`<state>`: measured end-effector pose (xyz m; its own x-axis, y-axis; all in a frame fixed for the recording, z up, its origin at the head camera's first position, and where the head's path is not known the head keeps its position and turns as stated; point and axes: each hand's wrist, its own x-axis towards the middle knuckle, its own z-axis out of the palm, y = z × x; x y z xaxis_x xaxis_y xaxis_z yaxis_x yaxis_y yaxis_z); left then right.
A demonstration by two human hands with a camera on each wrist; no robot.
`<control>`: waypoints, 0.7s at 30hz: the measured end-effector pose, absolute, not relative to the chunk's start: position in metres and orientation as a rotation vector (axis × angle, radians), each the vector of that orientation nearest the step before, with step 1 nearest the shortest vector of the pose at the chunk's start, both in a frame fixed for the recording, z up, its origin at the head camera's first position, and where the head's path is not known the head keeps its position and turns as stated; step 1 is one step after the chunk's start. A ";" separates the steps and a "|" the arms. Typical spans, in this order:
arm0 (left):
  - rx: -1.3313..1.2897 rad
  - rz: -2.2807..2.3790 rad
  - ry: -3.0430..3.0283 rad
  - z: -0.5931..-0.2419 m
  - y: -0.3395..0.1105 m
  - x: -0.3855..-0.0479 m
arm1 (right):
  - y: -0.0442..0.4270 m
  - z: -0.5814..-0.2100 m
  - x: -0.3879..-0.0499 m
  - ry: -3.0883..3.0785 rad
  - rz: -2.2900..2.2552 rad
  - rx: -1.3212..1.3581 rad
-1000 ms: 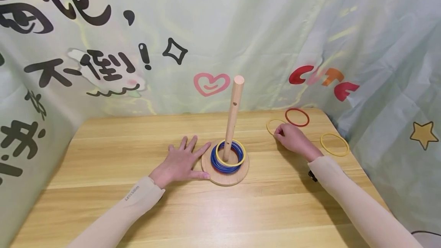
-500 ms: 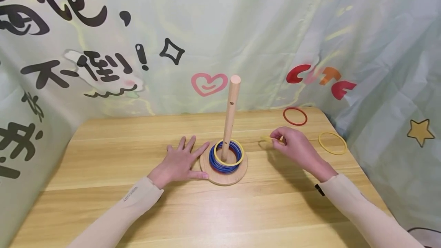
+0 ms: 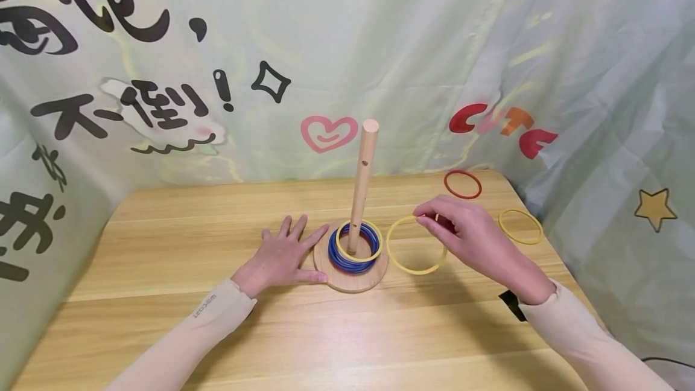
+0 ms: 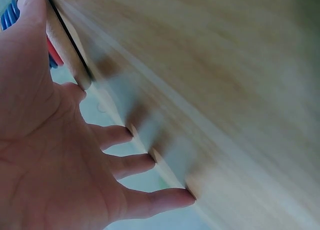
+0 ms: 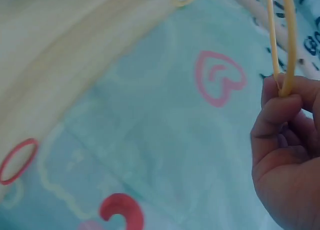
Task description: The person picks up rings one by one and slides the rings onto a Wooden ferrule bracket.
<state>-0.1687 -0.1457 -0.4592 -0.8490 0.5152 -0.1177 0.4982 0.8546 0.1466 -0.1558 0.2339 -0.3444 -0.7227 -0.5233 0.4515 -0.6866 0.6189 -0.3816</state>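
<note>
Between thumb and fingertips my right hand (image 3: 467, 228) pinches a yellow ring (image 3: 412, 272), held above the table to the right of the wooden peg (image 3: 364, 186). The right wrist view shows the same yellow ring (image 5: 290, 39) at the fingertips. My left hand (image 3: 279, 258) lies spread, its thumb and index finger at the left edge of the round wooden base (image 3: 353, 285). In the left wrist view, the left hand (image 4: 65, 155) has its fingertips down on the wood. Round the peg's foot lie several blue rings (image 3: 347, 267) with a yellow ring (image 3: 378, 237) on top; a bit of red shows beneath.
On the wooden table (image 3: 190, 246), a red ring (image 3: 480, 189) lies at the back right. Another yellow ring (image 3: 521, 242) lies near the right edge. A printed curtain (image 3: 412, 47) hangs behind and at both sides of the table.
My right hand has lifted a yellow ring from the table near the red ring and carried it left and nearer, towards the peg. The left hand has stayed by the base.
</note>
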 end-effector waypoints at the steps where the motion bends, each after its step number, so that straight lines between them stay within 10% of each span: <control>1: 0.790 0.166 2.875 -0.459 -0.146 -0.169 | 0.231 -0.340 -0.153 -2.534 0.800 0.979; 21: 0.791 0.144 2.874 -0.459 -0.146 -0.170 | 0.171 -0.268 -0.145 -1.925 1.756 0.852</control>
<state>-0.1697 -0.1459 -0.4589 -0.8482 0.5147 -0.1252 0.4996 0.8559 0.1338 -0.1453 0.1715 -0.2680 -0.7355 -0.1694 0.6561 -0.6688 0.0266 -0.7429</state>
